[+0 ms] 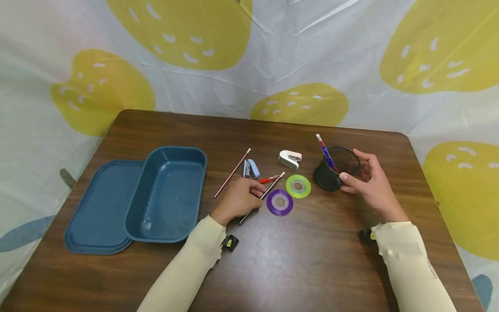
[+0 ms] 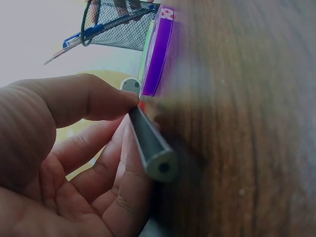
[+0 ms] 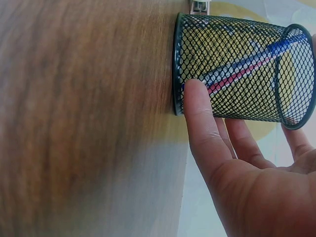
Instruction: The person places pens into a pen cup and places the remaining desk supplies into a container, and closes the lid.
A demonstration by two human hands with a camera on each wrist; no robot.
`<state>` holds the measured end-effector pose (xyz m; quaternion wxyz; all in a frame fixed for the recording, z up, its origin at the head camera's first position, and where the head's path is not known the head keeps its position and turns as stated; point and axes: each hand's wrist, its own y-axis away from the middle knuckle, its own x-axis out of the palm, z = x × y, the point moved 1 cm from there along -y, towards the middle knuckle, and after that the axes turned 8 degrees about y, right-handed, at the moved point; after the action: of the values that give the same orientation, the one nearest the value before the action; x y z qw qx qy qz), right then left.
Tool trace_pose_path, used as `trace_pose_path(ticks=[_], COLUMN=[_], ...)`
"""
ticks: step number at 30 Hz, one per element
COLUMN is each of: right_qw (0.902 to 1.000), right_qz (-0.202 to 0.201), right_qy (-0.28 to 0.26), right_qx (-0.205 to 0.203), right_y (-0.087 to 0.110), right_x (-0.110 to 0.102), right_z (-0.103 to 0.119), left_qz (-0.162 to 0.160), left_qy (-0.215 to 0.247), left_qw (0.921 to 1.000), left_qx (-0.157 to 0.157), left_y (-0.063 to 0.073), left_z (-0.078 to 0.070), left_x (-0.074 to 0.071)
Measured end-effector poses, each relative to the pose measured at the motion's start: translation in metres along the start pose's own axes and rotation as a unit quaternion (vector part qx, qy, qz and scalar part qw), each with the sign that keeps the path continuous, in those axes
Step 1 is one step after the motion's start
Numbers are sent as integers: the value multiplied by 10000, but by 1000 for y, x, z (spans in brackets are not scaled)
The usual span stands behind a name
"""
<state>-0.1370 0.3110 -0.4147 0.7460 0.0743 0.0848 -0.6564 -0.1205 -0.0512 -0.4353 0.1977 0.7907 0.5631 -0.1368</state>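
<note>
My left hand (image 1: 239,200) pinches a dark striped pencil (image 1: 273,186) with a white eraser end, between thumb and fingers low over the table. The left wrist view shows the pencil's flat, unsharpened end (image 2: 162,167) pointing toward the camera. On the right, my right hand (image 1: 372,187) holds a black mesh pen cup (image 1: 326,178) by its side and rim, fingers spread around it. A blue pen (image 1: 326,154) and a red pencil (image 1: 319,138) lean inside the cup. The right wrist view has the cup's mesh wall (image 3: 237,69) against my fingers, its base near the tabletop.
Near the left hand lie a blue stapler (image 1: 254,169), a slim red item (image 1: 267,180), a red striped pencil (image 1: 232,173), and purple (image 1: 280,212) and green (image 1: 306,186) tape rolls. A white stapler (image 1: 287,160) lies behind. A blue bin (image 1: 171,199) overlaps its lid (image 1: 103,208) at left.
</note>
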Motion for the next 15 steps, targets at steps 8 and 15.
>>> trace_pose_path(ticks=[8,15], right_qw=[10000,10000], right_qz=[20,17], right_qy=[-38,-47], right_qx=[3,36], right_y=[0,0], right_x=[-1,-1], right_z=[2,0], left_qz=[81,119], left_qy=[275,498], left_qw=[9996,9986], left_qx=[-30,-129], left_y=[1,-1], left_z=[-3,-4], left_x=[-1,0])
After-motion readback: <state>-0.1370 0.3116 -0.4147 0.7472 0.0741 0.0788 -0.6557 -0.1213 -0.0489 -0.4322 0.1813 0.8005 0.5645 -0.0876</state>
